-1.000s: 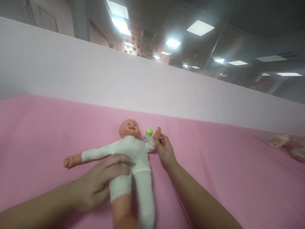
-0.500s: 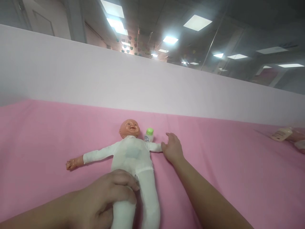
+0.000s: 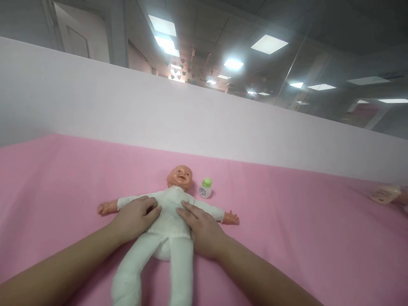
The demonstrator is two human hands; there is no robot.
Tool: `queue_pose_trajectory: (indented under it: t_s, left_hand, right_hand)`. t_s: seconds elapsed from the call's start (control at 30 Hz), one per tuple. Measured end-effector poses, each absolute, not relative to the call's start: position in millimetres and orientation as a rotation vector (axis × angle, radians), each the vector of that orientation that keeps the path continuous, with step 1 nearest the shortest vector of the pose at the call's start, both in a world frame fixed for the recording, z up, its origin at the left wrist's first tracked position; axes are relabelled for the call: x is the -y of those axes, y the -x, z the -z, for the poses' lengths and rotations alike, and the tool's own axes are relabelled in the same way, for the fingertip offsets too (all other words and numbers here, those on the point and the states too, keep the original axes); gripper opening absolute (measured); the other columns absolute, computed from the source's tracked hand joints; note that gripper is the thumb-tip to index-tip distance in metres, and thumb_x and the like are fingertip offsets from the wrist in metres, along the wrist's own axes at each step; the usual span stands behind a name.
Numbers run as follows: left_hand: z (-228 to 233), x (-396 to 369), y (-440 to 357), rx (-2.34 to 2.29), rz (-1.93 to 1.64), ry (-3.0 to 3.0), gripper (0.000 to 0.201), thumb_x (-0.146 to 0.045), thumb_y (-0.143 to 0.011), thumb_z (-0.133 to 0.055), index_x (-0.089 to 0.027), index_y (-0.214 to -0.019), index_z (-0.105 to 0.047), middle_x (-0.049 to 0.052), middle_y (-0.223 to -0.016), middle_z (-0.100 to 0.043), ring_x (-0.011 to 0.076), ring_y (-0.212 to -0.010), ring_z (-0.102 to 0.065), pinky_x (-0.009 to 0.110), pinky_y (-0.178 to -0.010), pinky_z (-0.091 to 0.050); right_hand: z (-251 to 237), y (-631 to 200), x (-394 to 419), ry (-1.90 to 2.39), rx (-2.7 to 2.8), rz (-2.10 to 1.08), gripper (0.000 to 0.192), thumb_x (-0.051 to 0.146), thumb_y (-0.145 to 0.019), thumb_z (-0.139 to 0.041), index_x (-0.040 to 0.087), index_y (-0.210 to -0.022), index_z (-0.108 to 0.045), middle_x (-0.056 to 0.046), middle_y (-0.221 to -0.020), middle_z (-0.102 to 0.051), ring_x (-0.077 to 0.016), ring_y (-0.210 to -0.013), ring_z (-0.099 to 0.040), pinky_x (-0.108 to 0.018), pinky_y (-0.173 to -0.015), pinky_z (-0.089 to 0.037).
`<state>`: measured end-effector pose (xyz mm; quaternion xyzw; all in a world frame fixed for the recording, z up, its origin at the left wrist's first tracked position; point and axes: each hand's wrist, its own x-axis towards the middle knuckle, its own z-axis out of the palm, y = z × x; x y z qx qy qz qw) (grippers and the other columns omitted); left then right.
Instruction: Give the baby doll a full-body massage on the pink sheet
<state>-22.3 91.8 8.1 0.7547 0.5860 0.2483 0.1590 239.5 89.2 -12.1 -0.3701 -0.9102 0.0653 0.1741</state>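
A baby doll (image 3: 172, 212) with a bare plastic head and a white cloth body lies face up, arms spread and legs toward me. My left hand (image 3: 135, 217) grips one side of its torso, fingers bent over the chest near the armpit. On the opposite side, my right hand (image 3: 206, 231) holds the torso, with fingertips resting on the chest; the rest of its grip is hidden. A small clear bottle with a green cap (image 3: 205, 188) stands beside the doll's head, apart from both hands.
A pink sheet (image 3: 287, 238) covers the surface under the doll. Behind it runs a low white wall (image 3: 204, 123) with glass above. At the far right edge lies a pale bottle (image 3: 385, 194) beside a partly visible skin-coloured object.
My left hand has moved from the doll's leg up to its torso. My right hand has left the doll's hand for the torso's other side. The doll's legs have shifted left.
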Motion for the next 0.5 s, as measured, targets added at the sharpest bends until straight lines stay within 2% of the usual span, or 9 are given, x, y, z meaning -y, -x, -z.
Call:
queue_pose_trajectory:
  t_s: [0.17, 0.27, 0.37, 0.43, 0.5]
  left_hand:
    - [-7.5, -97.2, 30.7, -1.837, -0.650, -2.131, 0.034, -0.046, -0.097, -0.042, -0.022, -0.074, -0.050, 0.005, -0.078, -0.066, 0.0257, -0.078, -0.061, 0.035, -0.065, -0.035]
    - [-6.2, -98.2, 31.6, -1.896, -0.609, -2.107, 0.034, -0.049, -0.096, -0.043, -0.022, -0.078, -0.053, 0.007, -0.085, -0.069, 0.0282, -0.083, -0.063, 0.035, -0.065, -0.036]
    - [-2.5, -100.7, 34.2, -1.923, -0.592, -2.068, 0.039, -0.053, -0.097, -0.040, -0.022, -0.079, -0.056, 0.008, -0.092, -0.070, 0.0295, -0.087, -0.064, 0.037, -0.067, -0.039]
    - [1.8, -103.6, 37.5, -1.918, -0.598, -2.069, 0.044, -0.057, -0.097, -0.038, -0.022, -0.079, -0.057, 0.010, -0.094, -0.070, 0.0308, -0.092, -0.064, 0.040, -0.073, -0.042]
    - [7.3, -106.9, 41.1, -1.890, -0.610, -2.095, 0.047, -0.059, -0.097, -0.037, -0.021, -0.079, -0.059, 0.011, -0.096, -0.069, 0.0322, -0.098, -0.063, 0.043, -0.080, -0.044]
  right_hand:
    - [0.4, -229.7, -84.5, 1.038, 2.723, -0.333, 0.107, 0.017, -0.071, -0.071, 0.019, -0.163, -0.015, -0.015, -0.170, -0.008, -0.0346, -0.155, -0.017, -0.053, -0.124, -0.028]
    - [-4.4, -231.4, -74.3, 1.023, 2.745, -0.340, 0.114, 0.015, -0.064, -0.071, 0.023, -0.163, -0.014, -0.014, -0.171, 0.001, -0.0387, -0.156, -0.006, -0.059, -0.123, -0.025]
    - [-7.4, -232.8, -59.2, 0.860, 2.774, -0.201, 0.107, 0.016, -0.063, -0.070, 0.027, -0.160, -0.025, -0.012, -0.171, -0.006, -0.0408, -0.156, -0.003, -0.066, -0.122, -0.017]
    - [-6.7, -229.5, -49.8, 0.657, 2.807, -0.090, 0.097, 0.021, -0.067, -0.071, 0.027, -0.157, -0.032, -0.011, -0.169, -0.018, -0.0395, -0.155, -0.012, -0.065, -0.122, -0.017]
    - [-1.4, -222.1, -43.3, 0.403, 2.816, 0.039, 0.079, 0.029, -0.078, -0.069, 0.028, -0.151, -0.040, -0.010, -0.163, -0.035, -0.0347, -0.151, -0.028, -0.060, -0.122, -0.023]
